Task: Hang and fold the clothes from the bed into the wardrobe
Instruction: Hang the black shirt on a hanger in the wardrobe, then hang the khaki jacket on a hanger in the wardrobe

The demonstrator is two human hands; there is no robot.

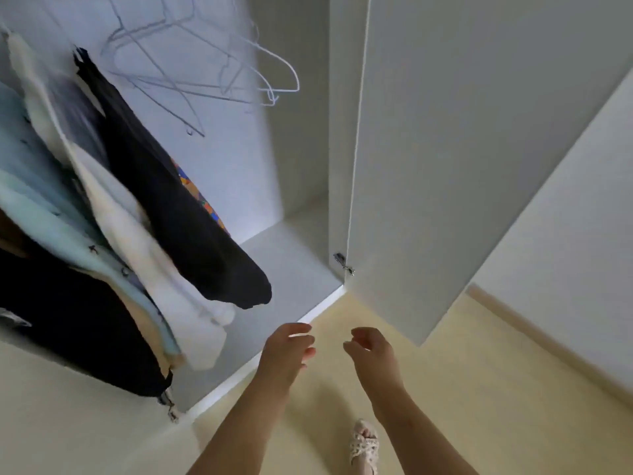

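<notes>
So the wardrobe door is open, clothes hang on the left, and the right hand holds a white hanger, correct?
Not quite: the head view shows the right hand holding nothing. The white hangers hang empty inside the wardrobe. The door is open and clothes hang on the left, as you say.

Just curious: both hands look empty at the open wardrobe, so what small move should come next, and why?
Probably reach up for one of the empty white wire hangers. The left hand and right hand hold nothing, no loose garment is in view, and a free hanger will likely be needed first.
</notes>
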